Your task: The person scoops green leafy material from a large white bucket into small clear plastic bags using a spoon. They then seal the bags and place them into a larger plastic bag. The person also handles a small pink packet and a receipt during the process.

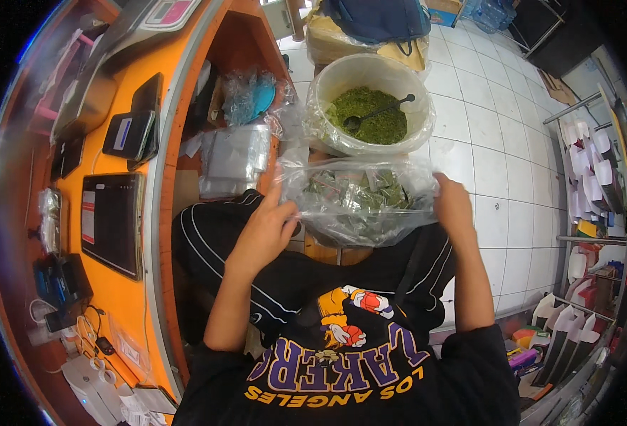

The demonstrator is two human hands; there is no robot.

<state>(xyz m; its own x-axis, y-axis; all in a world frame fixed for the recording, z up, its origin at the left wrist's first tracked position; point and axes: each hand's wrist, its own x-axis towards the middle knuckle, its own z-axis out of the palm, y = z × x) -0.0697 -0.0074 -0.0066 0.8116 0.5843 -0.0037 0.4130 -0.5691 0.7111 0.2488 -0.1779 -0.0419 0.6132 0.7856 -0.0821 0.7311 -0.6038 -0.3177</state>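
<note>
A large clear plastic bag (359,221) is stretched wide between my two hands in front of my lap. Small packets with green contents (370,186) show through its film. My left hand (265,226) grips the left edge of the bag, and my right hand (454,202) pinches the right edge. Just beyond the bag stands a white round tub (313,99) lined with clear plastic. Chopped green leaf (359,106) covers its bottom, and a long-handled black scoop (381,110) lies on top.
At my left runs an orange counter (114,277) holding a tablet (112,224) and phones. Flat clear bags (237,160) lie at the shelf beneath it. Behind the tub sits a dark blue backpack (377,20). A metal rack (597,241) with folded cartons stands right, beyond white floor tiles (501,170).
</note>
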